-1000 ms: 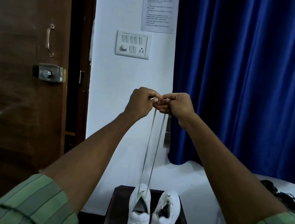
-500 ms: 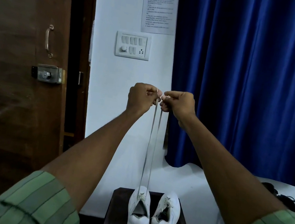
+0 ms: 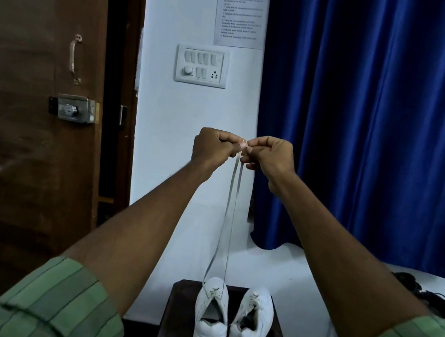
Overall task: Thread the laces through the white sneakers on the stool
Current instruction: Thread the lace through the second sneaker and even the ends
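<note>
Lace (image 3: 229, 214): two pale strands run taut and nearly parallel from the toe end of the left sneaker (image 3: 211, 319) up to the hands. Strands close together, almost touching at the top.

Left sneaker and right sneaker (image 3: 250, 327): white, side by side, heels toward the viewer, toes toward the wall, on a dark wooden stool (image 3: 176, 323). Right sneaker shows lacing near the toe; no strand rises from it. No brand mark legible on either heel.

Left hand (image 3: 213, 149): fingers curled, thumb and forefinger pinching the top of one strand. Right hand (image 3: 269, 157): fingers curled, pinching the other strand end. The two hands meet fingertip to fingertip, well above the stool. Both arms extended; green striped sleeves (image 3: 54, 308) pushed up the forearms.

Writing: printed sheet (image 3: 242, 8) taped to the white wall, numbered lines, too small to read.

Surroundings: white switch panel (image 3: 202, 66) with rocker switches, a dial and a socket, below the sheet. Blue curtain (image 3: 387, 123) to the right. Brown wooden door (image 3: 13, 131) to the left, with a metal handle (image 3: 74, 59) and a lock box (image 3: 75, 108). Dark footwear (image 3: 430, 297) on the floor at far right, partly hidden by the right arm.
</note>
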A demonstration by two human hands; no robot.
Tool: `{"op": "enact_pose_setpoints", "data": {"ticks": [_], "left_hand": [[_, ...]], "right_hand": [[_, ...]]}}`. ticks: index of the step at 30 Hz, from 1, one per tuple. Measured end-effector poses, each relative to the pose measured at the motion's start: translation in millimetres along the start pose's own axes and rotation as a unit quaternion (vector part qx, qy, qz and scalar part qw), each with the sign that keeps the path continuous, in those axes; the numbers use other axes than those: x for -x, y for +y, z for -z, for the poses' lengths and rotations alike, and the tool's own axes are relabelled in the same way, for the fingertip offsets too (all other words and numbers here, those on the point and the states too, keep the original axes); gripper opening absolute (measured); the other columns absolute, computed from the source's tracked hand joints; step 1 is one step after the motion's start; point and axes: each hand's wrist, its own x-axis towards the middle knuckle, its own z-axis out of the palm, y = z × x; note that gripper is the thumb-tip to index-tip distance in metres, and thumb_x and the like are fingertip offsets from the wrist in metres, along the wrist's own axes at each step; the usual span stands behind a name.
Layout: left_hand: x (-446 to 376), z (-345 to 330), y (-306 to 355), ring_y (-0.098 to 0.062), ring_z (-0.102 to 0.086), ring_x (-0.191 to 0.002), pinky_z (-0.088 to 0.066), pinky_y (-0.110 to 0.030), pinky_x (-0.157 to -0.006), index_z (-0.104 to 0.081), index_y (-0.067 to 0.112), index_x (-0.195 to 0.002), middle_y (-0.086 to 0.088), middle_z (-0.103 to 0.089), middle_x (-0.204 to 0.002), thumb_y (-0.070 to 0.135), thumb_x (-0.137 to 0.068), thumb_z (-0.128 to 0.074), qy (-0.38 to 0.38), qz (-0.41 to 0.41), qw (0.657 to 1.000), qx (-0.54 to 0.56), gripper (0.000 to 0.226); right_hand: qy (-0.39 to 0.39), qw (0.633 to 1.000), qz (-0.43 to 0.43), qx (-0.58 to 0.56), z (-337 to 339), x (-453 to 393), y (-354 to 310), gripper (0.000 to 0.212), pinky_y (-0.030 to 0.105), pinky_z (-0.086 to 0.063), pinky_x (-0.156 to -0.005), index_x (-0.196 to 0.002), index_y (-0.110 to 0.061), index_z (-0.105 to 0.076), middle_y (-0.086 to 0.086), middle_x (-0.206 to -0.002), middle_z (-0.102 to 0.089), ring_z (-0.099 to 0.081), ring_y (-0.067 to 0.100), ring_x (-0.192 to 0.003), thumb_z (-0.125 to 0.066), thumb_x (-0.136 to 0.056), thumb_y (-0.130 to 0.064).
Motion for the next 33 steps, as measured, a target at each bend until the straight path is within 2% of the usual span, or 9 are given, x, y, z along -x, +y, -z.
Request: {"op": "enact_pose_setpoints", "data": {"ticks": [4, 8, 11, 16, 18, 20, 24, 28, 33], "left_hand": [[2, 2, 2, -0.002, -0.068, -0.070, -0.049, -0.013, -0.063, -0.085, 0.018, -0.098, 0.007, -0.080, -0.084, 0.020, -0.086, -0.084, -0.021, -0.003, 1.000, 0.015, 0.012], [-2, 6, 8, -0.003, -0.065, -0.068, -0.048, -0.012, -0.060, -0.085, 0.018, -0.096, 0.007, -0.080, -0.085, 0.021, -0.085, -0.085, -0.040, 0.021, 0.999, 0.011, 0.011], [-6, 9, 12, -0.001, -0.064, -0.069, -0.046, -0.011, -0.058, -0.086, 0.017, -0.092, 0.006, -0.081, -0.086, 0.020, -0.084, -0.084, -0.047, 0.045, 0.998, 0.021, 0.009], [-11, 4, 16, -0.003, -0.073, -0.088, -0.051, -0.018, -0.078, -0.084, 0.015, -0.081, 0.007, -0.081, -0.087, 0.013, -0.086, -0.077, 0.005, 0.045, 0.998, 0.033, 0.009], [-13, 3, 20, 0.000, -0.073, -0.078, -0.051, -0.014, -0.070, -0.082, 0.014, -0.078, 0.007, -0.080, -0.085, 0.008, -0.086, -0.074, 0.013, 0.046, 0.998, 0.034, 0.013], [-17, 3, 27, 0.003, -0.071, -0.071, -0.050, -0.011, -0.065, -0.083, 0.016, -0.081, 0.009, -0.080, -0.083, 0.011, -0.086, -0.076, 0.039, 0.044, 0.997, 0.039, 0.011], [-29, 3, 45, 0.006, -0.070, -0.078, -0.052, -0.015, -0.070, -0.085, 0.021, -0.084, 0.013, -0.079, -0.082, 0.022, -0.085, -0.079, 0.089, 0.019, 0.995, 0.043, 0.006], [-34, -1, 53, -0.008, -0.074, -0.079, -0.062, -0.030, -0.077, -0.083, 0.025, -0.075, 0.015, -0.078, -0.076, 0.025, -0.082, -0.074, 0.084, 0.006, 0.996, -0.019, 0.011], [-26, -9, 51, -0.004, -0.072, -0.075, -0.061, -0.030, -0.077, -0.083, 0.026, -0.077, 0.015, -0.077, -0.076, 0.025, -0.084, -0.072, 0.085, -0.019, 0.996, -0.013, 0.013]], "right_hand": [[0.015, 1.000, 0.013, 0.010, -3, 2, -5, 0.022, 0.037, -0.058, -0.058, -0.094, -0.006, -0.056, 0.025, -0.081, -0.075, -0.075, 0.033, -0.067, -0.072, -0.087, 0.007], [0.020, 0.999, 0.024, 0.025, -3, 2, -7, 0.026, 0.036, -0.057, -0.056, -0.089, -0.009, -0.053, 0.026, -0.080, -0.075, -0.076, 0.039, -0.070, -0.073, -0.085, 0.007], [0.010, 0.999, 0.034, 0.025, -4, 0, -8, 0.022, 0.034, -0.057, -0.055, -0.090, -0.005, -0.055, 0.024, -0.081, -0.075, -0.077, 0.038, -0.070, -0.075, -0.086, 0.005], [-0.076, 0.997, -0.018, 0.004, -13, 2, -7, 0.019, 0.034, -0.063, -0.064, -0.110, 0.002, -0.070, 0.018, -0.088, -0.079, -0.078, 0.031, -0.076, -0.068, -0.101, -0.015], [-0.088, 0.996, -0.016, 0.017, -20, 0, -8, 0.023, 0.032, -0.062, -0.065, -0.104, 0.004, -0.073, 0.018, -0.086, -0.078, -0.077, 0.028, -0.073, -0.064, -0.104, -0.017], [-0.071, 0.997, 0.003, 0.033, -24, -9, -13, 0.025, 0.033, -0.062, -0.066, -0.099, 0.004, -0.074, 0.020, -0.081, -0.077, -0.075, 0.026, -0.069, -0.060, -0.105, -0.016], [-0.021, 0.998, 0.041, 0.034, -31, -30, -35, 0.028, 0.040, -0.064, -0.070, -0.095, 0.003, -0.073, 0.023, -0.079, -0.074, -0.071, 0.025, -0.065, -0.056, -0.106, -0.015], [-0.016, 0.999, 0.028, 0.039, -34, -30, -34, 0.027, 0.039, -0.061, -0.066, -0.096, 0.005, -0.072, 0.020, -0.073, -0.071, -0.067, 0.023, -0.060, -0.052, -0.105, -0.013], [0.017, 0.998, 0.045, 0.039, -24, -29, -32, 0.026, 0.035, -0.060, -0.063, -0.093, 0.001, -0.072, 0.022, -0.078, -0.073, -0.066, 0.021, -0.060, -0.052, -0.103, -0.012]]}}
